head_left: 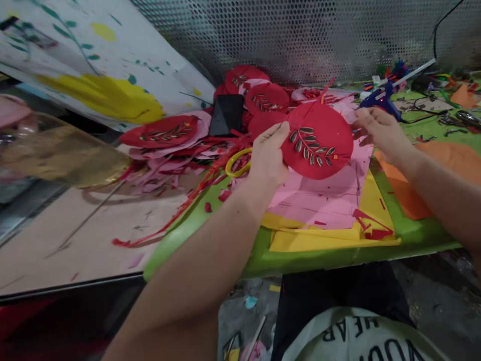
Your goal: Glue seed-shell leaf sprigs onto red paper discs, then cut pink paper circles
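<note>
My left hand (268, 153) grips the left edge of a round red felt piece (321, 123), thumb on its front. A branch of striped seeds (310, 145) and a small orange square decorate that face. My right hand (381, 131) is at the piece's right edge, fingers bent and slightly apart. I see nothing held in it, and cannot tell if it touches the edge. Just behind it lies a blue glue gun (380, 99) with a small red light and a glue stick in its back. Pink sheets (323, 200) lie under the red piece, over yellow sheets (300, 240).
More seed-decorated red rounds (267, 99) are piled behind, beside a black phone (227, 115). Yellow-handled scissors (235, 165) lie left of my left hand. Orange sheets (409, 193) are on the right. A perforated metal panel (278, 35) closes off the back of the green table (195, 245).
</note>
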The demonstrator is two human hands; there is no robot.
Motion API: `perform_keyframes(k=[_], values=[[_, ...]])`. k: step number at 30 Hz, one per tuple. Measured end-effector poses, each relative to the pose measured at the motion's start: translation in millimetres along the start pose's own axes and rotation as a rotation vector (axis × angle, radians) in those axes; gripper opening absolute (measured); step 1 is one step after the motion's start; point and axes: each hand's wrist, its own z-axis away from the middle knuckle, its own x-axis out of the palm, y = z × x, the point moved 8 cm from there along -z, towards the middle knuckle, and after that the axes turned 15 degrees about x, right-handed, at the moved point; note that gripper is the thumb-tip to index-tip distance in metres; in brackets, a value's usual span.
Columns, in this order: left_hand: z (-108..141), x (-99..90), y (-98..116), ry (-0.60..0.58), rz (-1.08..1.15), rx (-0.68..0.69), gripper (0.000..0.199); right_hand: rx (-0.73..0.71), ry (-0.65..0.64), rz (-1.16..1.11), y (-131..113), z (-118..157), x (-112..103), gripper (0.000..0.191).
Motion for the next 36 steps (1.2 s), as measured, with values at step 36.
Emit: perform_keyframes(k=[36], values=[[23, 24.8, -6, 0.066, 0.188, -0.178, 0.014, -0.154, 0.378, -0.194, -5, -21, -51, 0.023]])
